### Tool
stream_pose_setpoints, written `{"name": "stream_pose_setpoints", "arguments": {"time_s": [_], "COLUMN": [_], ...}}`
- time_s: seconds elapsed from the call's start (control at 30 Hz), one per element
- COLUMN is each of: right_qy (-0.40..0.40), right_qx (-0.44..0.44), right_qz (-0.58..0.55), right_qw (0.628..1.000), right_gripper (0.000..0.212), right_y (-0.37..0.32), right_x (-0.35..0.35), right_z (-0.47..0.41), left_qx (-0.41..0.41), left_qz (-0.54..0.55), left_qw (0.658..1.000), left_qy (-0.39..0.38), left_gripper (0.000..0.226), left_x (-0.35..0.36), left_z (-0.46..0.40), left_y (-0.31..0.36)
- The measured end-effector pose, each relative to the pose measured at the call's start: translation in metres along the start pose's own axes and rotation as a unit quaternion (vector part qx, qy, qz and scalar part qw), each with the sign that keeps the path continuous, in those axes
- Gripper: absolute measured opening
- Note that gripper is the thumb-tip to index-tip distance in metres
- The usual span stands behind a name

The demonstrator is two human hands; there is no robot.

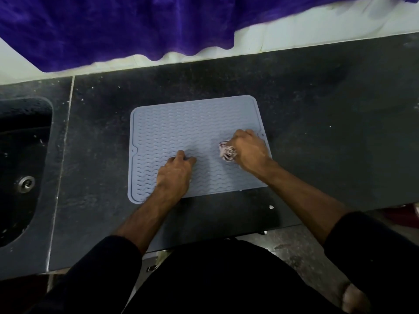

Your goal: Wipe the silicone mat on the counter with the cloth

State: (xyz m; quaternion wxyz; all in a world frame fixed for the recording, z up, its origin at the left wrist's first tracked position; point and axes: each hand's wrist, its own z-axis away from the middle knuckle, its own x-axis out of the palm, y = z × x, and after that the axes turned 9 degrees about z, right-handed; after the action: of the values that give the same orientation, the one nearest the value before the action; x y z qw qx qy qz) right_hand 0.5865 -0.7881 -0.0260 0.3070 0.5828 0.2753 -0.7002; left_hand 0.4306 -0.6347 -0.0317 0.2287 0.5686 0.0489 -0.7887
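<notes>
A grey-blue silicone mat [181, 128] with a wavy ribbed surface lies flat on the dark counter [317, 132]. My right hand [249, 148] grips a crumpled pale patterned cloth [227, 152] and presses it onto the mat near its right edge. Only a small bunch of the cloth shows beside my fingers. My left hand [175, 172] rests on the mat's lower middle, fingertips pressing down on the ribs.
A dark sink [20, 159] with a metal drain [26, 183] sits at the left. A purple cloth [113, 28] hangs over the white tiled wall behind the counter. A small white scrap [271, 207] lies near the counter's front edge.
</notes>
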Motion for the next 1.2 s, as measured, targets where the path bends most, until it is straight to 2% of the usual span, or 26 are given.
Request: {"name": "stream_pose_setpoints", "arguments": {"time_s": [0.1,0.2,0.3,0.43,0.67,0.77,0.87,1.0,1.1,1.2], "right_qy": [0.012,0.012,0.023,-0.007,0.017,0.017,0.033,0.017,0.013,-0.002], "right_qx": [0.046,0.054,0.034,-0.006,0.087,0.068,0.009,-0.058,-0.008,0.04], "right_qz": [0.004,0.016,-0.028,-0.016,0.011,0.0,-0.044,0.037,0.061,0.058], "right_qw": [0.999,0.998,0.999,1.0,0.996,0.998,0.998,0.997,0.998,0.998], "right_gripper": [0.026,0.02,0.019,0.033,0.026,0.027,0.04,0.049,0.048,0.038], "right_y": [0.038,0.051,0.027,-0.007,0.059,0.042,0.001,-0.034,-0.009,0.012], "right_x": [-0.001,-0.005,-0.008,0.002,0.001,-0.003,-0.002,0.01,0.011,0.006], "right_z": [0.007,0.003,-0.002,-0.001,0.016,0.01,0.006,0.004,0.008,0.008], "left_qx": [0.0,-0.002,-0.002,-0.005,0.0,0.003,0.001,-0.007,-0.017,-0.011], "left_qz": [0.013,0.01,0.01,0.026,0.049,0.037,0.029,0.055,0.096,0.113], "left_qw": [1.0,1.0,1.0,0.999,0.998,0.998,0.998,0.997,0.995,0.993], "left_qy": [0.007,0.015,0.021,0.02,0.037,0.045,0.052,0.045,0.039,0.019], "left_gripper": [0.062,0.064,0.066,0.061,0.057,0.054,0.051,0.049,0.051,0.055], "left_x": [0.002,0.005,0.009,0.012,0.014,0.012,0.014,0.017,0.022,0.031], "left_z": [0.002,0.004,0.004,0.003,0.003,0.004,0.006,0.009,0.008,0.008], "left_y": [-0.001,-0.001,-0.001,-0.005,-0.006,-0.004,-0.002,-0.006,-0.013,-0.019]}}
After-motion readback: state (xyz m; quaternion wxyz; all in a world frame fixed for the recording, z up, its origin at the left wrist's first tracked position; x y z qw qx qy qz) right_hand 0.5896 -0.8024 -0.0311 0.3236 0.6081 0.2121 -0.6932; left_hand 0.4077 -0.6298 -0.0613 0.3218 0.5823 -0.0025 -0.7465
